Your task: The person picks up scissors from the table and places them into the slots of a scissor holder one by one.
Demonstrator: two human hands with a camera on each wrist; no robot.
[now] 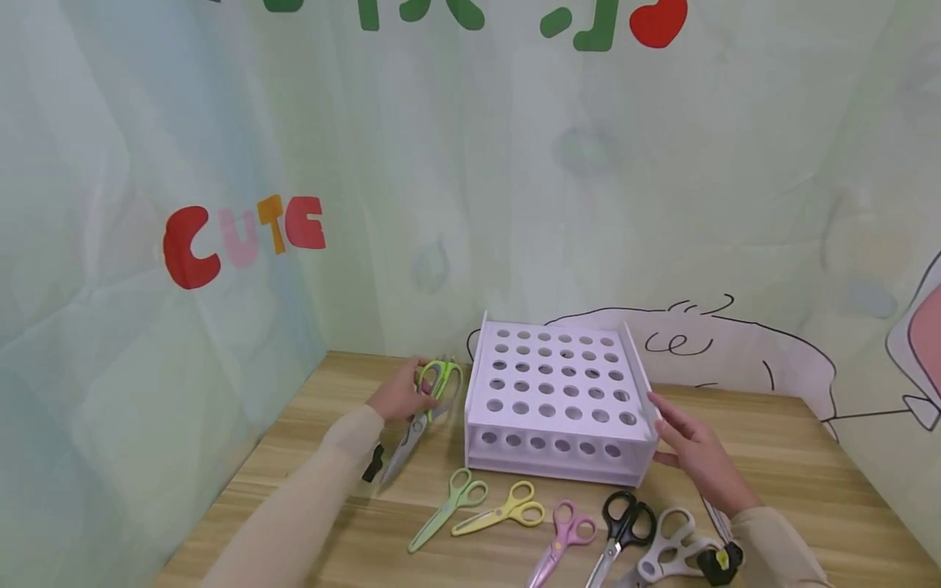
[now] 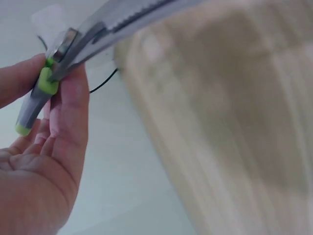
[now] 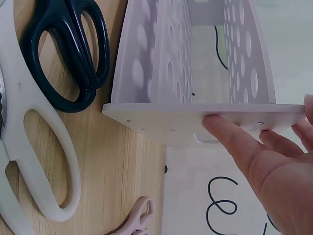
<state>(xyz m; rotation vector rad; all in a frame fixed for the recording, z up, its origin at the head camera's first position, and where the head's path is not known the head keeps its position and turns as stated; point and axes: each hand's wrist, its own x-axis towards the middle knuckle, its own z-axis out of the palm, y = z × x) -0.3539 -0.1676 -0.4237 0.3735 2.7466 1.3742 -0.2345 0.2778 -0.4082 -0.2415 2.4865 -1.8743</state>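
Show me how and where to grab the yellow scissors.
Pinch the yellow scissors by their handle loops, probably reaching down from above: they lie flat, loops on the right and blades pointing left, away from your grip, and the pink scissors sit close by.

Seven pairs of scissors and one perforated rack

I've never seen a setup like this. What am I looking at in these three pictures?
There is no robot here, just a person's two bare hands. The wide picture comes from a head-worn camera; the others come from cameras on the left and right wrists. The left hand holds green-and-gray scissors; the right hand touches the side of a pale rack with round holes. Nearer the viewer, on the wooden table, lie light green scissors, yellow scissors, pink scissors, black-handled scissors and white-handled scissors.
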